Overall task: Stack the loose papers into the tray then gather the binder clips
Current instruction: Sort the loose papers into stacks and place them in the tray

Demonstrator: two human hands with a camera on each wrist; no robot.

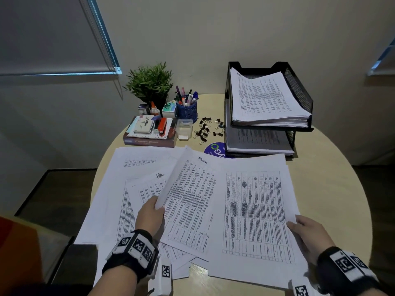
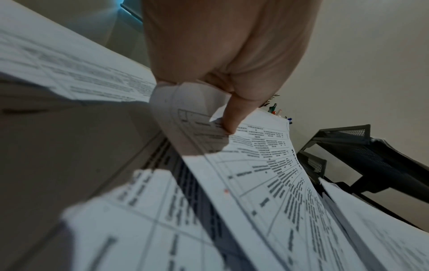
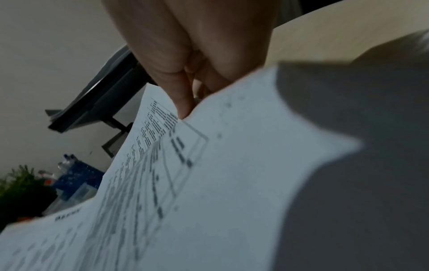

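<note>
Several printed sheets lie fanned over the near half of the round table [image 1: 333,167]. My left hand [image 1: 150,214] pinches the left edge of a tilted sheet headed "Admin" [image 1: 192,199], thumb on top [image 2: 230,117]. My right hand [image 1: 307,233] pinches the right edge of a larger table-printed sheet [image 1: 254,210], its corner lifted [image 3: 209,146]. A black two-tier mesh tray [image 1: 299,90] stands at the back right, with a paper stack [image 1: 267,99] in its top tier and more in the lower one. Black binder clips [image 1: 208,129] lie scattered left of the tray.
At the back left are a potted plant [image 1: 149,82], a blue pen cup [image 1: 186,110], a clear plastic box [image 1: 183,129], and a book [image 1: 149,142] bearing a stapler and stamp pad. A blue round sticker [image 1: 214,149] peeks out behind the sheets.
</note>
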